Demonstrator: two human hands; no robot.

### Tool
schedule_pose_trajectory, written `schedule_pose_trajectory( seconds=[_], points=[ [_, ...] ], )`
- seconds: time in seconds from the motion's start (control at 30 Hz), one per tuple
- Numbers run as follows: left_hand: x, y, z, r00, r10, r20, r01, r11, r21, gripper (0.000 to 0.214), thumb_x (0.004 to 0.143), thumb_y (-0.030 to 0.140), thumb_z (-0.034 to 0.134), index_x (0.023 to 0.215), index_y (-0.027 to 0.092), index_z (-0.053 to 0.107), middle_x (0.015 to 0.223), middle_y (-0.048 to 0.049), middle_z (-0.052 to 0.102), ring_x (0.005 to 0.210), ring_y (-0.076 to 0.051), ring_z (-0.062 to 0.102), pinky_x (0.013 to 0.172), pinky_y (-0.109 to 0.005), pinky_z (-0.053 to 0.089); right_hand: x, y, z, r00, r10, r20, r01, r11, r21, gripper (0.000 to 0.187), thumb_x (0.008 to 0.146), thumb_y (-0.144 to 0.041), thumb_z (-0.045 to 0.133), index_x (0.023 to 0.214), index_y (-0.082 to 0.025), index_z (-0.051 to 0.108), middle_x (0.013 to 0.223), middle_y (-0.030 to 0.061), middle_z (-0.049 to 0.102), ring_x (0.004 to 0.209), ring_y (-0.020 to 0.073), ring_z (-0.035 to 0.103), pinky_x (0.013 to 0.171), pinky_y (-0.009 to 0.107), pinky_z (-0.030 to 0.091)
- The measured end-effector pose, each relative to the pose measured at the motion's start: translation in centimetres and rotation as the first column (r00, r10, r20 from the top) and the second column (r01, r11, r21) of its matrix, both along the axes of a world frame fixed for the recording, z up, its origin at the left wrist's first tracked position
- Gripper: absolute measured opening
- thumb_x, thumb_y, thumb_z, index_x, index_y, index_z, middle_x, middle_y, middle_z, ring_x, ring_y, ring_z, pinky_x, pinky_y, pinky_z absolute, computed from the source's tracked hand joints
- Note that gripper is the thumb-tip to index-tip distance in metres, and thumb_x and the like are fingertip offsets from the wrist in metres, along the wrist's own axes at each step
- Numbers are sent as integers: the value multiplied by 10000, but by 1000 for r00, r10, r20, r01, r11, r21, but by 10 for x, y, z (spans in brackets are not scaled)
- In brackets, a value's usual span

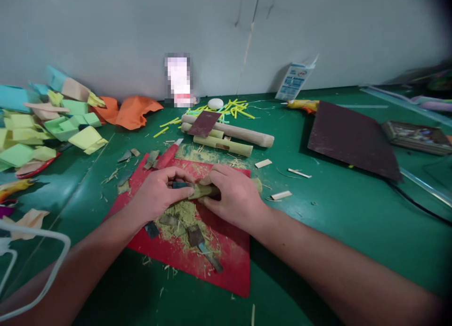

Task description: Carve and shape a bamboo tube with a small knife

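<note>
My right hand is wrapped over a short bamboo tube, whose far end shows past my knuckles on the right. At the tube's left end my left hand pinches a small dark strip that looks like sandpaper; my fingertips touch the bamboo there. Beneath both hands lies a red sheet, strewn with a heap of pale bamboo dust and several worn dark scraps. A red-handled cutter rests at the sheet's upper edge.
Behind the sheet are bamboo tubes with a small brown sandpaper piece on top. A large brown sandpaper sheet lies to the right. Coloured paper pieces pile up at left. A white cable crosses the lower left.
</note>
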State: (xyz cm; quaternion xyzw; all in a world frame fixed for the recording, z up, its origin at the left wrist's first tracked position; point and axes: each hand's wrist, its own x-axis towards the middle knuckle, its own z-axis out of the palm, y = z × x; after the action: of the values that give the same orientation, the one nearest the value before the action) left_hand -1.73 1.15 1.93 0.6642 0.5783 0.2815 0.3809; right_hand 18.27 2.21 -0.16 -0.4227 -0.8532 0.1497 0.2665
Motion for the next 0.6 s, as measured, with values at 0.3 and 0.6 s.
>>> schedule_pose_trajectory(
  seconds=[0.3,0.6],
  points=[
    [7,-2,3,999,-6,-47,7,1000,23,148,732,301,720,830,196,686,774,7,673,657,-129,578,628,-242,466,-1,0,0,1000,13,-10,-13,1000,11,153,750,-256,684,892,-210,652,844,18,602,806,171,543,649,279,373],
    [2,-3,3,999,17,-42,-18,999,-28,162,719,314,735,813,195,677,747,20,656,625,-115,555,596,-238,438,0,1,0,1000,19,-9,-19,1000,2,169,744,-248,682,902,-196,653,841,23,598,810,173,539,659,279,371]
  ],
)
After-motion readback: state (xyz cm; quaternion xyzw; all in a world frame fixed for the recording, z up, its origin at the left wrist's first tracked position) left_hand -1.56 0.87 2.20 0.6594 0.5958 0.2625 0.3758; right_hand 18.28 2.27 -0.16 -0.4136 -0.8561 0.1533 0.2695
